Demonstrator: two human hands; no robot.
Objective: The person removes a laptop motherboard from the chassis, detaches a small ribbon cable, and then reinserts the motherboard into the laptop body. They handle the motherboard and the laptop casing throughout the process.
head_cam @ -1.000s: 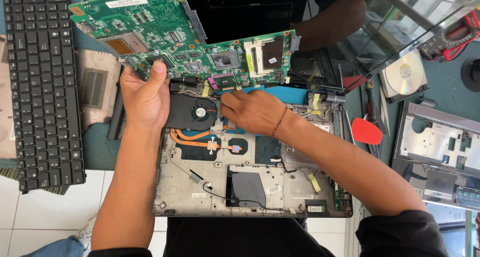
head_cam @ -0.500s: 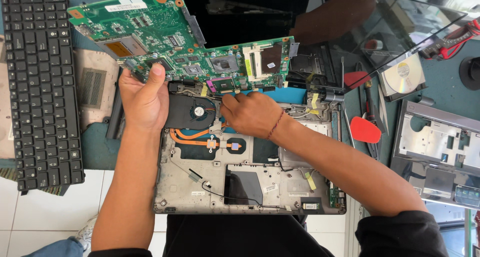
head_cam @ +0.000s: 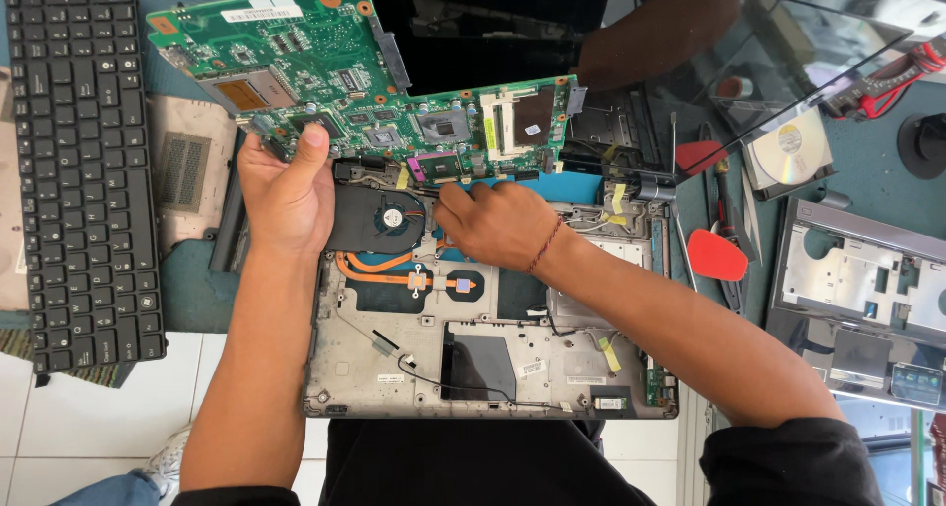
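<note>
A green laptop motherboard is tilted up over the open grey laptop base. My left hand grips the board's near left edge, thumb on top. My right hand is closed around the board's lower edge near the black cooling fan, fingers tucked under the board. Copper heat pipes run from the fan across the base. What the right fingers pinch is hidden.
A black keyboard lies at the left. A disc and a red pick sit at the right, beside a grey laptop cover. Another person's arm reaches in at the top. A glossy screen panel leans top right.
The motherboard has shifted slightly left and lifted a little with my left hand. The other person's arm at the top has moved right.
</note>
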